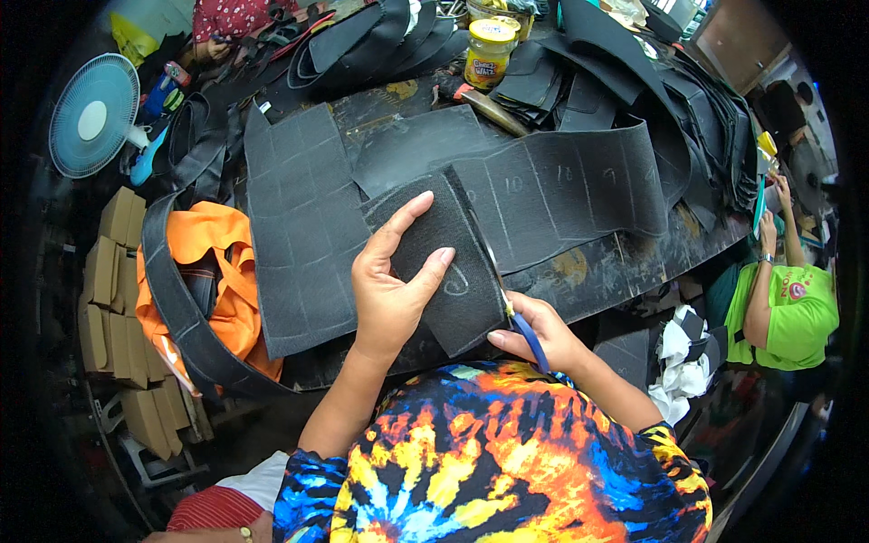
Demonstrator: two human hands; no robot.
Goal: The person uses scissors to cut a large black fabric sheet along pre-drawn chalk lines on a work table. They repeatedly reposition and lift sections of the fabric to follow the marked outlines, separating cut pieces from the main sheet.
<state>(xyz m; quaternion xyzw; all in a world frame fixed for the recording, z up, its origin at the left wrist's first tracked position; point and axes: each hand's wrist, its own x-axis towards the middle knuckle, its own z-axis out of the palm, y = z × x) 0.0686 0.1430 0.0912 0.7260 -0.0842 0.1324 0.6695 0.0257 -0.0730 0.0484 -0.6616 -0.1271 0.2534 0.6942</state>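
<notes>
My left hand is closed on a black sheet piece with chalk marks, thumb on top and index finger stretched along it. A pair of scissors with blue handles is in my right hand. Its blades run along the right edge of the piece, partly hidden by the material. Behind my hands lies a long black strip, divided by chalk lines. To the left, a wide black sheet with a chalk grid lies on the dark worktable.
A jar with a yellow lid stands at the back, near stacked black pieces. Orange cloth, cardboard boxes and a fan are on the left. A person in a green shirt works at the right; another's patterned sleeve shows at the far left.
</notes>
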